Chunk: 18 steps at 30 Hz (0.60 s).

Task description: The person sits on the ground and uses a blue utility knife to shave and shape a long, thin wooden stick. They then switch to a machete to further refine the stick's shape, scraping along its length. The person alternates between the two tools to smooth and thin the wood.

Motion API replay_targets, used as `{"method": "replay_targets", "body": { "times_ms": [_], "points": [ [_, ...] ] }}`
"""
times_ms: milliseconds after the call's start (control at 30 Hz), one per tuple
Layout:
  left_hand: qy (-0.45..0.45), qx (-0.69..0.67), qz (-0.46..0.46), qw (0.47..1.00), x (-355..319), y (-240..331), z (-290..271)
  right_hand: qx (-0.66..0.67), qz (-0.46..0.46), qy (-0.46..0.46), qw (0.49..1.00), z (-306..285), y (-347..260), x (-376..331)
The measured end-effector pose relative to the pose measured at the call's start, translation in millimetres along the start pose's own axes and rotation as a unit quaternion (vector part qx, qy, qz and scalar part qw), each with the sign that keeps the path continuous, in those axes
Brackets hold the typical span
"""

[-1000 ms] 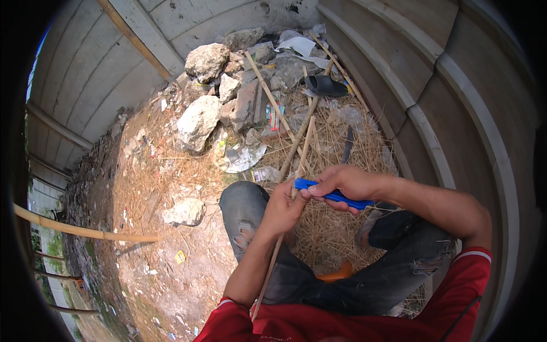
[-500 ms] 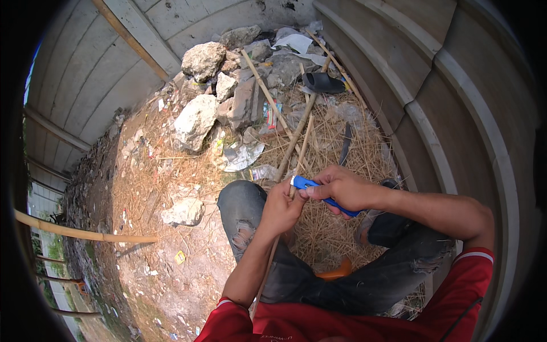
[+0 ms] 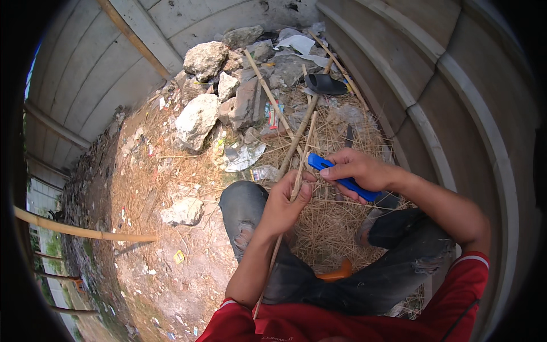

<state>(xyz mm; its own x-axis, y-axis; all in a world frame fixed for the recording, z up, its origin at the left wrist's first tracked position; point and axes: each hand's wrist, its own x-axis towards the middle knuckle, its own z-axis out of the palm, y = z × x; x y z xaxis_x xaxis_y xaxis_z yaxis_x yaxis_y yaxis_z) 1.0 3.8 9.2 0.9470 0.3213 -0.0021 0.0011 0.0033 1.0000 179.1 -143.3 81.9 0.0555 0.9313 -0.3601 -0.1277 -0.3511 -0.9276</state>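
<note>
Over the lap, a thin bamboo strip (image 3: 302,165) is gripped by the left hand (image 3: 285,205), while a blue knife (image 3: 342,178) is pinched in the right hand (image 3: 359,171).

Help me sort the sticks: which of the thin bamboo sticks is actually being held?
The thin pale bamboo stick gripped in the left hand, running across the lap. The other sticks lie loose on the straw near the rubble; the right hand holds a blue-handled knife.

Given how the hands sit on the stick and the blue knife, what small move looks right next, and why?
Probably a short push of the blue knife along the thin stick, away from the body. The right hand sets it against the stick just above the left hand, which grips the stick.
</note>
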Motion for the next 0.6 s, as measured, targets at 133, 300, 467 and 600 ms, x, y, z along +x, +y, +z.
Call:
{"method": "replay_targets", "body": {
  "times_ms": [133, 300, 467, 600],
  "points": [
    [-0.031, -0.054, 0.02, 0.998, 0, 4, 0, -0.041, 0.047, -0.067, 0.996, 7, 0, 1],
    [-0.067, -0.068, -0.018, 0.995, -1, 3, -5, -0.01, 0.053, -0.104, 0.993, 7, 5, 4],
    [-0.054, -0.054, 0.021, 0.997, 1, 11, 1, -0.006, 0.045, -0.105, 0.993, 7, 4, 3],
    [-0.045, -0.062, 0.031, 0.997, 1, 5, 0, 0.004, 0.037, -0.111, 0.993, 8, 2, 4]
  ]
}}
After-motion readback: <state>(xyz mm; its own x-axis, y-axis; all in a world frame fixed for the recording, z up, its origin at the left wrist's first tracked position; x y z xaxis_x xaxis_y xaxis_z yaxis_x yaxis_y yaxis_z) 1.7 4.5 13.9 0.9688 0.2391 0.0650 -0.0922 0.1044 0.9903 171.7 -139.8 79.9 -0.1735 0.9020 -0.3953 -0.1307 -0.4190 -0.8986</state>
